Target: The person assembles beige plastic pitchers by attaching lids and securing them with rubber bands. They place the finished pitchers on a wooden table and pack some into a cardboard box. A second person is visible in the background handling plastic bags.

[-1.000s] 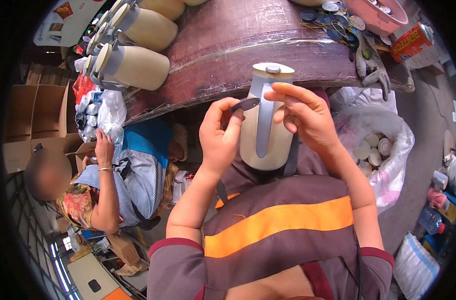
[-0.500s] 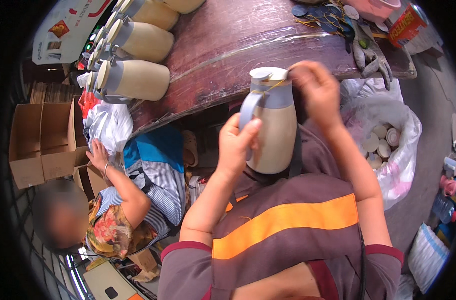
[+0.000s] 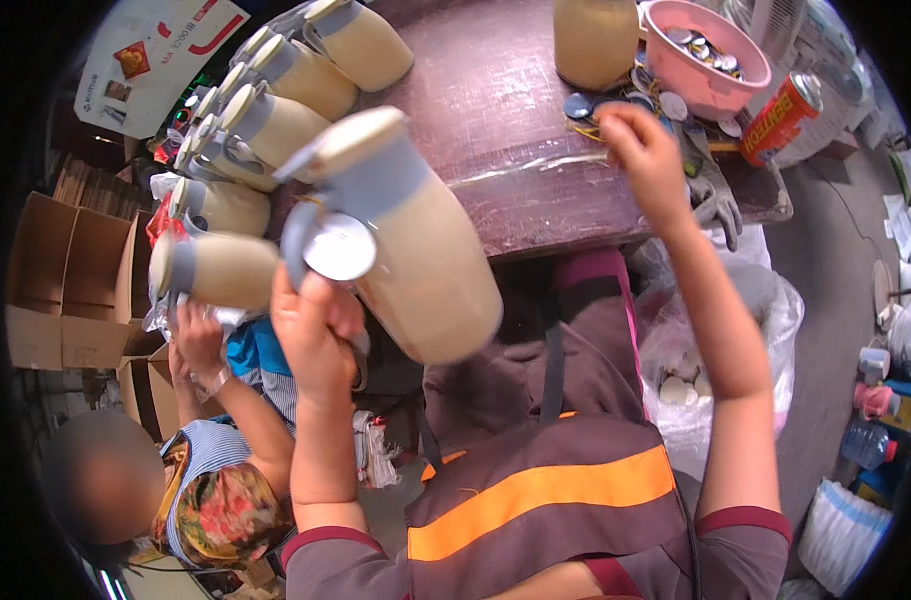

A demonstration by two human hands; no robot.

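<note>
My left hand (image 3: 320, 325) is closed around the handle of a cream vacuum jug (image 3: 420, 265) with a grey-blue collar, lifted and tilted to the left of my lap. A round silver tag (image 3: 340, 247) hangs at its handle, over my fingers. Above the table's near right part, my right hand (image 3: 643, 165) is raised with curled fingers drawn together; nothing shows in them. Dark round tags with yellow strings (image 3: 578, 106) lie close to its fingertips. Behind these stands another cream jug (image 3: 595, 45).
Several cream jugs (image 3: 275, 135) line the table's (image 3: 505, 60) left side. A pink basin (image 3: 710, 60) of tags, a red can (image 3: 775, 120) and a grey glove (image 3: 715, 205) are at right. A co-worker (image 3: 225, 440) at left handles another jug (image 3: 220, 270) beside cardboard boxes (image 3: 65, 270).
My left hand has swung its jug left and up. My right hand has left the jug's lid and risen over the table. The co-worker now has a jug in hand.
</note>
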